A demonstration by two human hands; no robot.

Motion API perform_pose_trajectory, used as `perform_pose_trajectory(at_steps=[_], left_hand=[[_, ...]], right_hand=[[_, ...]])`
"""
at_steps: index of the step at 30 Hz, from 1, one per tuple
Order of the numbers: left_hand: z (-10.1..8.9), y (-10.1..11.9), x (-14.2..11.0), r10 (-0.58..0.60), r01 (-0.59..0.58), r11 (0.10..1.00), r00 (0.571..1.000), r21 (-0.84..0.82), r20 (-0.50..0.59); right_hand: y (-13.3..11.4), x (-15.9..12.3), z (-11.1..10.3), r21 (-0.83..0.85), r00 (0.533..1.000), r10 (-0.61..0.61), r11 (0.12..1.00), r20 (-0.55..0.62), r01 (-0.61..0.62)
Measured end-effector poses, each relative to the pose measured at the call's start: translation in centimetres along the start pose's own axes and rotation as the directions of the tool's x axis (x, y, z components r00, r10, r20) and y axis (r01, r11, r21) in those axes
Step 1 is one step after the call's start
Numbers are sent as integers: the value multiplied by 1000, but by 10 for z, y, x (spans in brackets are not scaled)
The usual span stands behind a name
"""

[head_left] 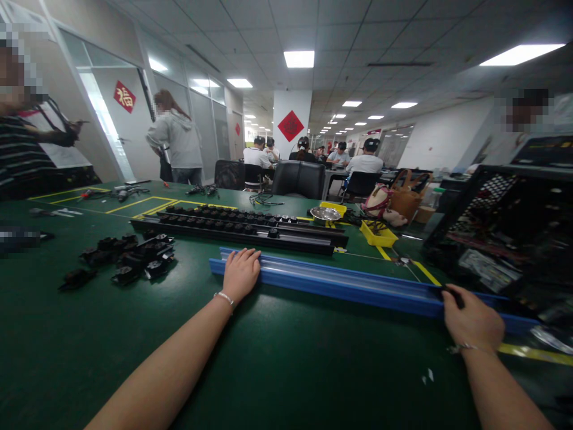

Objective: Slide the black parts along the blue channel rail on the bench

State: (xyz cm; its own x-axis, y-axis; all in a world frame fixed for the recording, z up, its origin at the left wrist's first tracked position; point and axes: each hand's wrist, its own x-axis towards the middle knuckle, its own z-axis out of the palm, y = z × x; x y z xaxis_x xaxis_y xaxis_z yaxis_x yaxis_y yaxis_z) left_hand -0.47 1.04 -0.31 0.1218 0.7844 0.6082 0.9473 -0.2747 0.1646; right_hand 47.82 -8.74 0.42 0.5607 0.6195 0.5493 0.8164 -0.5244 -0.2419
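Head view: my left hand (242, 276) lies over the blue rail (340, 291), whether clamped I can't tell; my right hand (478, 322) pinches a small black part (455, 296) there, rail on the green table (313, 370), nearer than the black rails (308, 242).

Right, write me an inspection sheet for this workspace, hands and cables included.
Surface: dark green tabletop with yellow tape markings.
Job's things: long blue channel-shaped rail.
Clutter: pile of small black parts, left; small yellow tray, right.
Hands: left hand lies on the blue rail; right hand, farther along it, holds a small dark piece.
Cables: thin black cable behind the long black rails.
Surroundings: seated people; red diamond-shaped sign on a white pillar.
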Motion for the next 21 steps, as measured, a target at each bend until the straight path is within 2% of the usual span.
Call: perform_pose_trajectory(at_steps=[6,21], left_hand=[[-1,0,0,-4,4,1000,1000,-11,-2],[-1,0,0,-10,10,1000,1000,-14,-2]], right_hand=[[-3,-2,1,-11,998,-54,998,-13,54],[-22,-8,-8,2,998,-60,998,36,60]])
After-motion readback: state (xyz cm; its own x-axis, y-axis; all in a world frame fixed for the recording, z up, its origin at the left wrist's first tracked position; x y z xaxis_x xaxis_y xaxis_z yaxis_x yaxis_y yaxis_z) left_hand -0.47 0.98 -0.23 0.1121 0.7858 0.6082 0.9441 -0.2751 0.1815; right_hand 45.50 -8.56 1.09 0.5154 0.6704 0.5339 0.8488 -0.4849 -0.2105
